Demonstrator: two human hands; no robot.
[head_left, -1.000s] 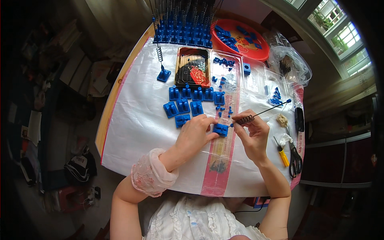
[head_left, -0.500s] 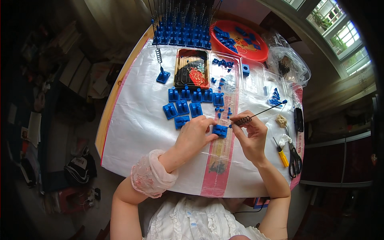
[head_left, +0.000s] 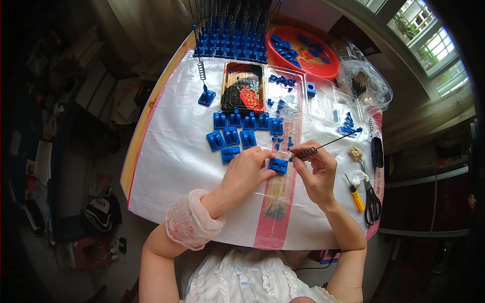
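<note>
Blue plastic block (head_left: 278, 165) meets coiled wire spring (head_left: 306, 152)

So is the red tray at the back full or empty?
Partly full. The red tray holds a few blue plastic pieces, with much red showing.
</note>
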